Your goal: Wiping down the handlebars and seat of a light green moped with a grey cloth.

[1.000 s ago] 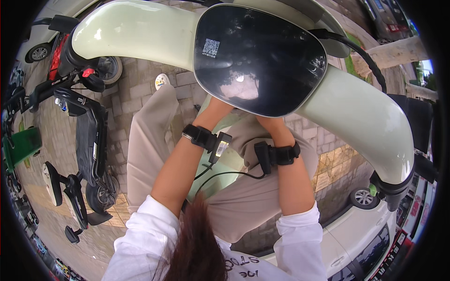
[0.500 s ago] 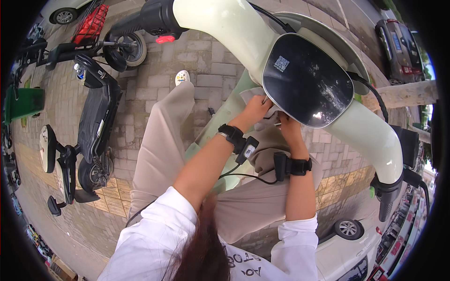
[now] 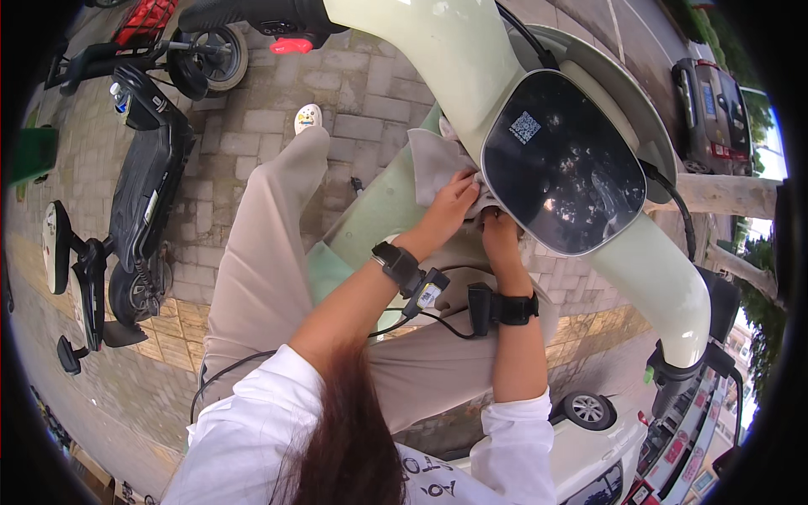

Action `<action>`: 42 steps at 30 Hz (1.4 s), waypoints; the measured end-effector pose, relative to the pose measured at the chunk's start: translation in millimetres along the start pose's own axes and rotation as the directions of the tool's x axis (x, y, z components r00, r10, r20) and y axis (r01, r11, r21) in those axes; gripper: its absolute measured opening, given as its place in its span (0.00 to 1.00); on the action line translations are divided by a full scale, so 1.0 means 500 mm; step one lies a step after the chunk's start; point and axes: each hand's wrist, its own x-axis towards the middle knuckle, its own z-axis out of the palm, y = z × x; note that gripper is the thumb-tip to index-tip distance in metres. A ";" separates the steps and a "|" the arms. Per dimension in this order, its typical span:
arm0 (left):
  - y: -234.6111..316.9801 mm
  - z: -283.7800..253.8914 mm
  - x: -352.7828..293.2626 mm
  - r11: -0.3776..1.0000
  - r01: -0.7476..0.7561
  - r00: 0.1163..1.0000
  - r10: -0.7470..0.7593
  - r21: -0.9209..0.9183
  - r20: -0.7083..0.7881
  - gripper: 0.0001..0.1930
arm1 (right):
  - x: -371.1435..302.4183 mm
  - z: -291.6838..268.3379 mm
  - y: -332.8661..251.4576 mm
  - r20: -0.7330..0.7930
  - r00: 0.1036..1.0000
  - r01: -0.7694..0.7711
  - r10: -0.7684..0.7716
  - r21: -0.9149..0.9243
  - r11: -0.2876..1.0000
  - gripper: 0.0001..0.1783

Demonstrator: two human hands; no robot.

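Observation:
I sit astride a pale green scooter (image 3: 438, 50), its dark glossy dashboard panel (image 3: 564, 164) in front of me. A grey cloth (image 3: 425, 160) is bunched against the body just left of and below that panel. My left hand (image 3: 450, 204) grips the cloth at its lower edge. Close beside it, my right hand (image 3: 498, 236) has its fingers curled into the same cloth under the panel's rim. Each wrist carries a black band (image 3: 398, 263) with a small device and a cable. My beige-trousered left leg (image 3: 269, 244) stretches down to a white shoe (image 3: 307, 118).
A black scooter (image 3: 139, 189) stands on the brick paving (image 3: 370, 93) to my left, and another with red parts (image 3: 151, 17) behind it. My scooter's black handlebar grip (image 3: 244, 13) reaches left above. A dark car (image 3: 715, 109) is parked at upper right, a white vehicle (image 3: 589, 446) at lower right.
The view has pulled back, so the dashboard panel now sits smaller and at upper right. My hands, earlier tucked beneath it, now show at its lower left edge on the cloth.

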 end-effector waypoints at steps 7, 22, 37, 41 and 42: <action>-0.023 -0.033 0.042 0.886 -0.193 0.981 0.188 0.421 0.056 0.12 | 0.006 -0.013 -0.039 0.123 0.992 -0.018 0.009 0.077 0.997 0.08; 0.051 -0.018 0.009 0.663 -0.131 0.990 0.130 0.737 0.059 0.08 | 0.008 -0.033 -0.041 0.205 0.978 -0.052 0.032 0.089 0.995 0.15; 0.015 -0.045 0.059 0.663 -0.365 0.929 0.306 0.654 0.209 0.12 | 0.014 -0.020 -0.021 0.142 0.986 0.078 -0.086 0.057 0.995 0.14; 0.041 -0.039 0.062 0.789 -0.319 0.948 0.270 0.525 0.170 0.11 | 0.023 -0.006 -0.001 0.107 0.993 0.040 -0.045 0.042 0.998 0.13; 0.046 -0.039 0.063 0.911 -0.229 0.972 0.199 0.342 0.121 0.11 | 0.023 -0.003 0.006 0.078 0.995 0.047 -0.054 0.091 0.995 0.13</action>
